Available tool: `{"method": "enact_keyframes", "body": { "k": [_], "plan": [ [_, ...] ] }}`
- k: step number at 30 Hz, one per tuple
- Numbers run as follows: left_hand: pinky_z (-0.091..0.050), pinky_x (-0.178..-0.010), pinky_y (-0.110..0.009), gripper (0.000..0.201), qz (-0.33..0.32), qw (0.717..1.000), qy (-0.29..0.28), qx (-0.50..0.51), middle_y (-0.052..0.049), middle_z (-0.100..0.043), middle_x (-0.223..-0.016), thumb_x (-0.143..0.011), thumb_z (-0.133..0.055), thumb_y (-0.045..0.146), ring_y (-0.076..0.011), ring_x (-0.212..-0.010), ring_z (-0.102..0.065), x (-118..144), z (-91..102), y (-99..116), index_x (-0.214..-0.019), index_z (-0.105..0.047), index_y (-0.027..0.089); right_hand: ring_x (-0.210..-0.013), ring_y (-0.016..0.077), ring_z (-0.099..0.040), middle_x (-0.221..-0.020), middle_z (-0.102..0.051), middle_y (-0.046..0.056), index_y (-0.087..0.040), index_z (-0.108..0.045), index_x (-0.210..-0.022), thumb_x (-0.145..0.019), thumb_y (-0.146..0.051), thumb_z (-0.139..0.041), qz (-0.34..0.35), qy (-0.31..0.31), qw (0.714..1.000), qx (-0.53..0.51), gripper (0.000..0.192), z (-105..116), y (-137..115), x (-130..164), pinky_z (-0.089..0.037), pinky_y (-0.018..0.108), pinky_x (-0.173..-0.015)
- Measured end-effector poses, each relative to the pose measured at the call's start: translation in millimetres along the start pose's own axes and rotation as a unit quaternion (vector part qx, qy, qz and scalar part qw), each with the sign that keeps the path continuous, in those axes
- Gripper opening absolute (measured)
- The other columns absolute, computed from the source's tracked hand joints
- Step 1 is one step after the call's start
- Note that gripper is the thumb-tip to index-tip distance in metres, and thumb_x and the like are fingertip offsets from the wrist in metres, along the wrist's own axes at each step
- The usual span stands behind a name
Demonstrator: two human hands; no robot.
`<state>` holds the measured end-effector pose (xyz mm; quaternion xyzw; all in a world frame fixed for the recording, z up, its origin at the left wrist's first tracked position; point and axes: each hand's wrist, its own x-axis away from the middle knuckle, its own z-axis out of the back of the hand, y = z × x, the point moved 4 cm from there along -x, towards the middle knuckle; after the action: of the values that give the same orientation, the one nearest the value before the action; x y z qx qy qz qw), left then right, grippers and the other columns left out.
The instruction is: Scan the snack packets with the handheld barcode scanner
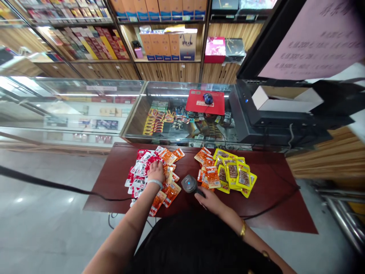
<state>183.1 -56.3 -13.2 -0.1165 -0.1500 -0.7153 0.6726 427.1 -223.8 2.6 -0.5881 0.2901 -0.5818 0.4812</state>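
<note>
My right hand (210, 200) is closed round the handle of a dark barcode scanner (189, 183), which shows a small blue light and is held above the front middle of the table. On the left, my left hand (156, 173) lies with its fingers on a pile of red and white snack packets (138, 168). Orange snack packets (172, 193) lie just right of that hand, partly under it. Beyond the scanner is a second group of orange packets (212, 176). Yellow snack packets (232, 169) overlap at its right side.
The piles rest on a dark red table (265, 190) against a glass display counter (171, 91). A red mouse pad (194, 102) with a mouse (208, 98) lies on the glass. At right stand a cash drawer (245, 121), a white open box (288, 102) and a monitor. Cables cross the table.
</note>
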Motion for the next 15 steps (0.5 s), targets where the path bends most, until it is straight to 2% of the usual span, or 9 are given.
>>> {"method": "enact_keyframes", "body": {
  "k": [3, 6, 8, 11, 13, 15],
  "plan": [
    [-0.039, -0.1, -0.044, 0.064, -0.006, 0.999, 0.039, -0.007, -0.017, -0.049, -0.137, -0.073, -0.069, 0.03, -0.035, -0.125, -0.042, 6, -1.3, -4, -0.133, -0.051, 0.018, -0.059, 0.0166, -0.058, -0.064, -0.061, -0.001, -0.02, -0.067, -0.107, -0.087, -0.057, -0.059, 0.003, 0.008, 1.0, -0.002, 0.042, 1, -1, 1, -0.047, 0.027, -0.059],
    [-0.039, -0.1, -0.042, 0.054, -0.023, 0.998, 0.06, -0.016, -0.017, -0.055, -0.126, -0.076, -0.066, 0.027, -0.0329, -0.117, -0.048, 12, -6.1, -7, -0.129, -0.057, 0.015, -0.06, 0.0172, -0.058, -0.064, -0.061, -0.001, -0.02, -0.067, -0.105, -0.087, -0.055, -0.059, 0.0, 0.013, 1.0, -0.003, 0.04, 3, 0, 2, -0.048, 0.028, -0.061],
    [-0.039, -0.1, -0.04, 0.046, -0.043, 0.998, 0.041, -0.02, -0.016, -0.059, -0.12, -0.078, -0.063, 0.022, -0.0308, -0.112, -0.052, 14, -8.7, -7, -0.123, -0.061, 0.016, -0.063, 0.018, -0.058, -0.065, -0.062, 0.0, -0.02, -0.067, -0.105, -0.088, -0.054, -0.06, -0.006, 0.016, 1.0, 0.003, 0.039, 4, 3, 2, -0.049, 0.029, -0.063],
    [-0.043, -0.092, -0.036, 0.029, -0.057, 0.998, -0.027, -0.008, -0.016, -0.063, -0.111, -0.077, -0.066, 0.024, -0.0287, -0.103, -0.059, 14, -9.8, -6, -0.104, -0.068, 0.015, -0.065, 0.0189, -0.059, -0.067, -0.063, 0.001, -0.019, -0.067, -0.107, -0.088, -0.053, -0.059, -0.009, 0.017, 1.0, 0.006, 0.04, 4, 5, 1, -0.049, 0.031, -0.065],
    [-0.044, -0.084, -0.033, 0.027, -0.042, 0.997, -0.051, 0.028, -0.015, -0.066, -0.105, -0.078, -0.067, 0.031, -0.0269, -0.096, -0.062, 14, -7.6, -4, -0.1, -0.067, 0.015, -0.067, 0.0193, -0.059, -0.07, -0.064, 0.001, -0.019, -0.067, -0.109, -0.088, -0.053, -0.059, -0.002, 0.02, 1.0, 0.001, 0.041, 4, 5, 2, -0.049, 0.031, -0.067],
    [-0.044, -0.076, -0.03, 0.033, -0.022, 0.994, -0.055, 0.088, -0.012, -0.068, -0.1, -0.08, -0.067, 0.038, -0.0241, -0.09, -0.064, 17, -5.4, 1, -0.104, -0.065, 0.017, -0.071, 0.0197, -0.059, -0.074, -0.065, 0.002, -0.019, -0.066, -0.111, -0.088, -0.054, -0.058, 0.01, 0.021, 1.0, -0.004, 0.042, 5, 2, 3, -0.05, 0.032, -0.069]
  ]
}}
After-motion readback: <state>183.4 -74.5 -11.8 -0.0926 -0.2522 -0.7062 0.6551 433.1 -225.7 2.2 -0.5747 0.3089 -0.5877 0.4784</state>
